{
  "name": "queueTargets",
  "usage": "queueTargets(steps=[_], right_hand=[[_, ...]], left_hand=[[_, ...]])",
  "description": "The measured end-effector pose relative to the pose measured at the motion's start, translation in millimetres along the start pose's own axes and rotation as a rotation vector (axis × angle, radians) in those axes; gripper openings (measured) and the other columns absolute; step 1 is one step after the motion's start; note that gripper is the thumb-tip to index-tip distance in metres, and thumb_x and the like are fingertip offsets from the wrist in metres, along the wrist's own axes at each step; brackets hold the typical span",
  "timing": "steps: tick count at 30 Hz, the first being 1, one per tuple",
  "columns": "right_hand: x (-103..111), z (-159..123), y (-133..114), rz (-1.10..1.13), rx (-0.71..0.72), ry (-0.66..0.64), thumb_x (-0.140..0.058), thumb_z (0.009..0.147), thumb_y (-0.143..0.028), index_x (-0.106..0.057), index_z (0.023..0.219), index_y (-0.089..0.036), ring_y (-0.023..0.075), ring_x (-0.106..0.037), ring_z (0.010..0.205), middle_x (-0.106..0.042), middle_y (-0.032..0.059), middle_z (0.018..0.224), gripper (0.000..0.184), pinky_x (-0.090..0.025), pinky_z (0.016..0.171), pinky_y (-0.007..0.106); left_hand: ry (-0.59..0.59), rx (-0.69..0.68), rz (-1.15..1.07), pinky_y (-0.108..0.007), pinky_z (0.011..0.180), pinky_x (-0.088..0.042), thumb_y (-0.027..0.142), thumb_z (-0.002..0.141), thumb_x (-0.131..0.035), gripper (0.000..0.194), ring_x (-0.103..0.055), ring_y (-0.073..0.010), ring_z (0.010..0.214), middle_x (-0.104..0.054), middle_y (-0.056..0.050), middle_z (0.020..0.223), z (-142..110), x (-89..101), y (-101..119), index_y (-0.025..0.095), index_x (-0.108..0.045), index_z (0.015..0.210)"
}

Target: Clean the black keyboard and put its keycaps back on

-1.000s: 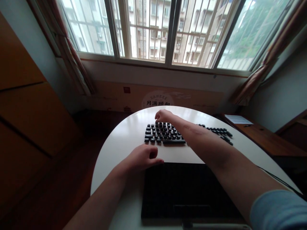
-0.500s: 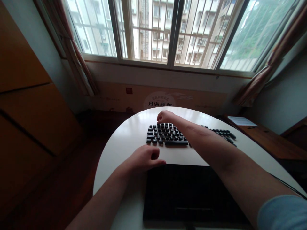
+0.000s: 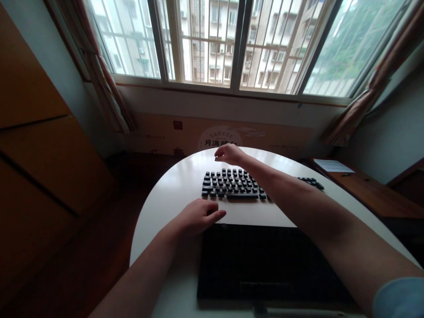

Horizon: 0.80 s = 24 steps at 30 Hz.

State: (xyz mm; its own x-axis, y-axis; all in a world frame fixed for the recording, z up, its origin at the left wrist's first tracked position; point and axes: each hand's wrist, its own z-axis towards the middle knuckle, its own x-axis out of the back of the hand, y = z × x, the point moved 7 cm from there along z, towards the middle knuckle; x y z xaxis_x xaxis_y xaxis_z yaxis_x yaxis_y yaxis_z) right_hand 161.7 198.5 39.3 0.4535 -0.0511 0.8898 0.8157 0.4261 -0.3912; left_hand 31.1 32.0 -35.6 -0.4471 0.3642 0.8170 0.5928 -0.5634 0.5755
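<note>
Rows of loose black keycaps [image 3: 233, 182] lie on a white round table [image 3: 172, 187] in the layout of a keyboard. Beyond the back row, near the table's far edge, my right hand [image 3: 230, 154] is raised with its fingertips pinched. A small dark keycap [image 3: 216, 159] shows between them. My right forearm covers part of the rows. Close to the front left corner of the keycaps, my left hand [image 3: 200, 214] rests on the table, fingers loosely curled and thumb held apart. Nothing can be seen in it.
A flat black panel [image 3: 251, 260] with a faint rectangular outline lies on the table's near side, partly under my right arm. At right, a wooden desk [image 3: 374, 194] holds a white sheet [image 3: 333, 166]. Behind the table are a printed board [image 3: 265, 128] and a barred window.
My right hand has lifted from the back row of keycaps and moved slightly away, a keycap now visible in its fingertips. My left hand has barely shifted; its fingers look a little looser.
</note>
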Motion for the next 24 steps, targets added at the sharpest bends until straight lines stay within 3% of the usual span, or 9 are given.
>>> queueTargets(steps=[4, 6, 10, 18, 24], right_hand=[[27.8, -69.5, -21.5, 0.184, 0.067, 0.004, -0.071, 0.088, -0.030, -0.076, 0.109, -0.015, 0.0171, -0.072, 0.093, -0.078, 0.0067, 0.101, 0.026, -0.054, 0.084, 0.025], [26.1, -111.1, -31.4, 0.463, 0.092, -0.166, -0.076, 0.081, -0.034, -0.078, 0.104, -0.016, 0.0198, -0.072, 0.091, -0.078, 0.0068, 0.097, 0.029, -0.056, 0.082, 0.030], [2.5, -170.9, -42.3, 0.622, 0.025, -0.521, -0.081, 0.074, -0.037, -0.080, 0.099, -0.018, 0.0178, -0.070, 0.085, -0.078, 0.0054, 0.093, 0.032, -0.054, 0.077, 0.028], [-35.1, -183.1, -46.0, 0.540, -0.124, -0.635, -0.078, 0.073, -0.036, -0.080, 0.093, -0.019, 0.0076, -0.048, 0.054, -0.064, -0.0033, 0.064, 0.026, -0.035, 0.047, 0.019], [-39.9, -186.5, -46.7, 0.544, -0.132, -0.652, -0.074, 0.074, -0.036, -0.080, 0.094, -0.019, 0.0088, -0.051, 0.058, -0.066, -0.0017, 0.071, 0.026, -0.039, 0.046, 0.017]], left_hand=[[0.024, -0.003, -0.056, -0.028, 0.056, -0.027, 0.064, 0.093, -0.040, 0.054, -0.045, -0.0140, 0.058, -0.047, 0.002, 0.061, 1.7, 0.1, -3.3, 0.019, -0.048, 0.064], [0.030, -0.019, -0.055, -0.028, 0.056, -0.027, 0.064, 0.093, -0.041, 0.054, -0.044, -0.0139, 0.058, -0.047, 0.002, 0.060, 1.2, 0.5, -1.5, 0.019, -0.047, 0.063], [0.021, -0.047, -0.002, -0.027, 0.056, -0.027, 0.061, 0.090, -0.051, 0.048, -0.047, -0.0134, 0.060, -0.052, 0.002, 0.063, -2.1, 0.9, 6.6, 0.018, -0.053, 0.066], [0.051, -0.051, -0.022, -0.027, 0.055, -0.026, 0.053, 0.091, -0.051, 0.045, -0.043, -0.0120, 0.058, -0.046, 0.003, 0.060, -4.0, 3.6, 10.6, 0.018, -0.048, 0.063], [0.031, -0.047, -0.057, -0.027, 0.056, -0.026, 0.052, 0.092, -0.050, 0.044, -0.042, -0.0121, 0.059, -0.045, 0.004, 0.061, -3.6, 2.9, 8.4, 0.018, -0.049, 0.064]])
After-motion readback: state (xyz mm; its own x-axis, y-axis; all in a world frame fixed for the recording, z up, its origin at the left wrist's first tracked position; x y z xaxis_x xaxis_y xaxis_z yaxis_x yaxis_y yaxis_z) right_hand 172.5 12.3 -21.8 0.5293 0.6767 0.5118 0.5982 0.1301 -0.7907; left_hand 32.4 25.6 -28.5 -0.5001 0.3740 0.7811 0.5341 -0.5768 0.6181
